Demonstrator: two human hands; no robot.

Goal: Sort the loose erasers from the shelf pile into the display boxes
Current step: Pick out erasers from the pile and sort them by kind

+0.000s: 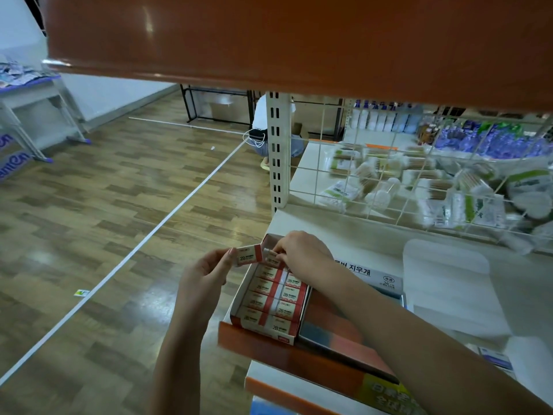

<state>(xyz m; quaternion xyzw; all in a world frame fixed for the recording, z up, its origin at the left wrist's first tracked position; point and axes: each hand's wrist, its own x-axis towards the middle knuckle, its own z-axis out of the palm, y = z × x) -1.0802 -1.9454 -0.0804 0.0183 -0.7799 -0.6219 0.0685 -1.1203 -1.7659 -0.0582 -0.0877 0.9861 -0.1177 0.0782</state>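
An open display box (239, 298) stands at the shelf's left front corner, filled with two rows of red-and-white 2B erasers. My left hand (206, 271) pinches one loose red-and-white eraser (250, 255) just off the box's far left corner. My right hand (302, 254) reaches over the box's far end, and its fingertips pinch another eraser (271, 259) at the top of the right row. A second box with a lid printed in Korean (374, 278) lies right of the first, partly hidden by my right forearm.
A white wire grid (398, 163) backs the shelf, with packs of cotton swabs behind it. An orange upper shelf (299, 40) hangs overhead. A clear plastic sheet (449, 283) lies on the shelf at right. Wooden floor with a white line opens at left; a person crouches far back.
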